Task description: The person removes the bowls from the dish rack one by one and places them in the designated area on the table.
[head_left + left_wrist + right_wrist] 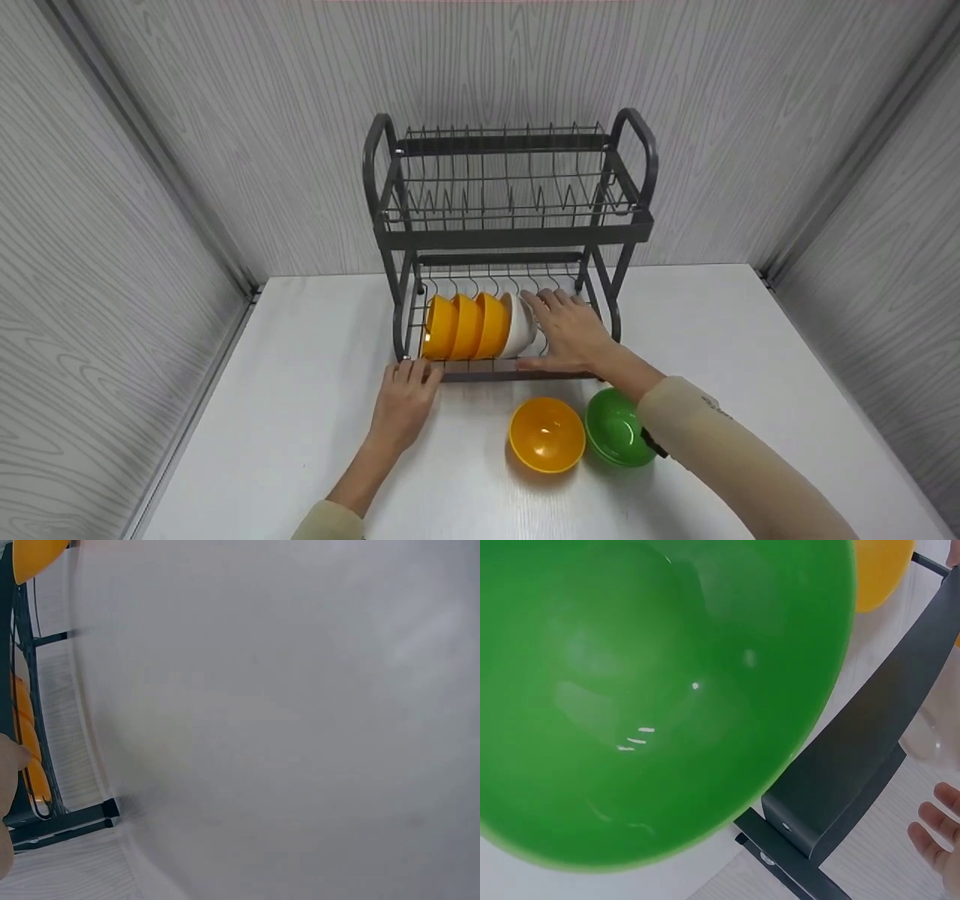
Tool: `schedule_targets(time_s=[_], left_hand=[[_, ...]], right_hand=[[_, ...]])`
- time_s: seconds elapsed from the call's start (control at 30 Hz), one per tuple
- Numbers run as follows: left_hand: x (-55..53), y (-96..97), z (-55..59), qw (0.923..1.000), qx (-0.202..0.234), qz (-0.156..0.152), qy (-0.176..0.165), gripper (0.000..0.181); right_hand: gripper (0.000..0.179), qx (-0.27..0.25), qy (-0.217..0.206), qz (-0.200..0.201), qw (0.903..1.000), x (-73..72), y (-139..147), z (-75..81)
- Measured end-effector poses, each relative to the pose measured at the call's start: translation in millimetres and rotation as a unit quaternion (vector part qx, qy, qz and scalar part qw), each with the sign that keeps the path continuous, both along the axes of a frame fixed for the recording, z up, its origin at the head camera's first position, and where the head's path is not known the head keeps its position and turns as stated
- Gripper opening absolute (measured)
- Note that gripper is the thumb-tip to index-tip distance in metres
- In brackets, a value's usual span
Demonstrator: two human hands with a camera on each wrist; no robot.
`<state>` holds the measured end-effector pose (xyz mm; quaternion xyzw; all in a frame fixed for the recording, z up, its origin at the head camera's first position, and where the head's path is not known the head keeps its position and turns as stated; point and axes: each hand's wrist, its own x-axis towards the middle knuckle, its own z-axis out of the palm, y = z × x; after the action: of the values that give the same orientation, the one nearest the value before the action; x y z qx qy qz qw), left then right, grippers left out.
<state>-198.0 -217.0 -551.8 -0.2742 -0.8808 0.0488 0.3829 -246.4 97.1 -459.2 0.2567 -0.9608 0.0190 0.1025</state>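
On the lower tier of a dark two-tier dish rack [480, 238], several yellow-orange bowls [441, 330] stand on edge in a row, with a white bowl [517, 330] at its right end. My right hand [574, 334] reaches over the lower tier just right of the white bowl, fingers spread. In the right wrist view, its fingers [934, 829] are apart from the white bowl [928, 739]. My left hand [405, 397] grips the front rail at the rack's left corner; only part of that hand [9, 772] shows in the left wrist view.
In front of the rack, a yellow-orange bowl [547, 435] sits upright on the white table [300, 420]. Beside it are stacked green bowls [616, 427], partly hidden by my right forearm. Grey wood-patterned panels [225, 135] enclose the table at the back and sides.
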Motion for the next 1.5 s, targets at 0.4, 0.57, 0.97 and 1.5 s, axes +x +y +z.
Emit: schedule_targets(time_s=[0.4, 0.57, 0.97, 1.5], left_hand=[[-0.2, 0.5, -0.8, 0.9999, 0.003, 0.001, -0.011, 0.025], [0.2, 0.9, -0.8, 1.0000, 0.002, 0.004, -0.002, 0.028], [-0.5, 0.2, -2.0, 1.0000, 0.006, -0.003, -0.006, 0.023], [-0.2, 0.9, -0.7, 0.9999, 0.011, 0.002, -0.005, 0.025]], right_hand=[[0.118, 0.012, -0.010, -0.016, 0.9997, -7.5, -7.3, -5.4], [0.121, 0.022, -0.007, -0.024, 0.9995, -7.8, -10.0, -10.4], [0.125, 0.014, -0.025, -0.036, 0.9989, -9.5, -16.9, -16.0], [0.127, 0.006, -0.009, -0.047, 0.9988, -14.8, -24.6, -20.6]])
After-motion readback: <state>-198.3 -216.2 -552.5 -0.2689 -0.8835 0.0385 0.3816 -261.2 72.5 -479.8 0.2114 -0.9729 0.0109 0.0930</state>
